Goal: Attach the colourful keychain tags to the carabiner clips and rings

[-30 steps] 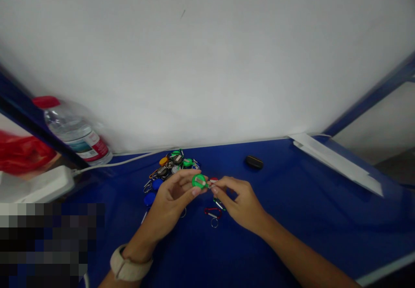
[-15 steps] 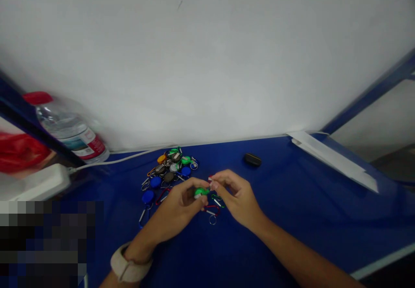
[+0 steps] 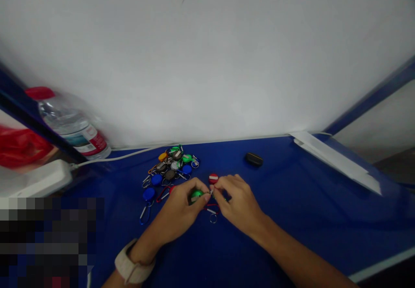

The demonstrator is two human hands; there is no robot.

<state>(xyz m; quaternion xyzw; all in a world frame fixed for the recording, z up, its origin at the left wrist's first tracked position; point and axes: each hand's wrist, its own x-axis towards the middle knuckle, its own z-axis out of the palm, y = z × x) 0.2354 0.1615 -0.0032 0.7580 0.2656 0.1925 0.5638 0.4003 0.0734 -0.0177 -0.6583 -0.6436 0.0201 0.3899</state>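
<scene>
Snugly held, lower centre: round, glossy green disc (image 3: pixel 196 195)
Left hand (image 3: pixel 182 205) grips its pale-striped body; right hand (image 3: pixel 237 198) pinches a silvery fitting (image 3: pixel 212 190).

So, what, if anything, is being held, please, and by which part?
The green disc: left hand around its body, right hand pinching the metal fitting at its end.

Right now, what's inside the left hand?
The left hand holds a round green disc. The hand covers part of it; anything else hidden there can't be seen.
</scene>
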